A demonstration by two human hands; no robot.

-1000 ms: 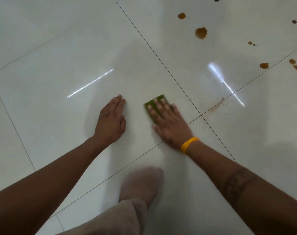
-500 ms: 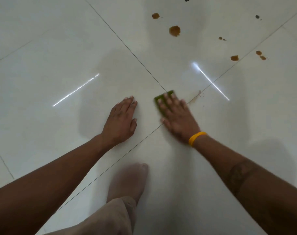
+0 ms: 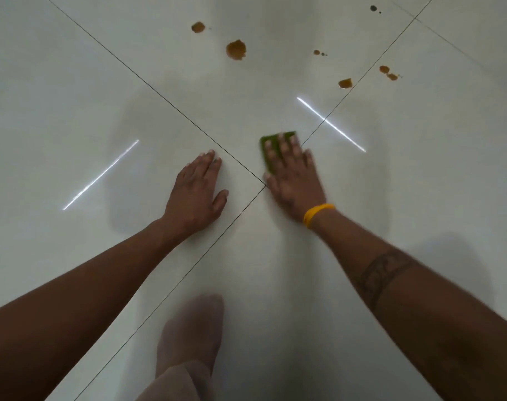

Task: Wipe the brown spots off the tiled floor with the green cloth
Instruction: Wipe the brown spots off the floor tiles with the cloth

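While the right hand (image 3: 294,175) presses the green cloth (image 3: 268,151) flat to the tiled floor (image 3: 73,82) with straight, spread fingers, I log the left hand (image 3: 196,192) as spread palm-down on the neighbouring tile, holding nothing and seemingly bracing. I place the cloth just beside the crossing of the grout lines (image 3: 265,185), mostly hidden under the fingers, its edge showing on the far and left sides. I see no stain on the tiles right around the cloth, which I judge to be clean ground. Work outstanding: a large brown spot (image 3: 236,49) and a smaller brown spot (image 3: 198,27) lie well ahead of the cloth; three more brown marks (image 3: 345,83) (image 3: 388,73) (image 3: 316,52) sit further right, near and across a grout line; a dark speck (image 3: 373,8) lies at the far edge. None is touched by the cloth. I rate the task as early to partway, with most visible spots still to be wiped. A yellow wristband (image 3: 317,214) is on the right wrist; a blurred foot (image 3: 193,331) is at the bottom
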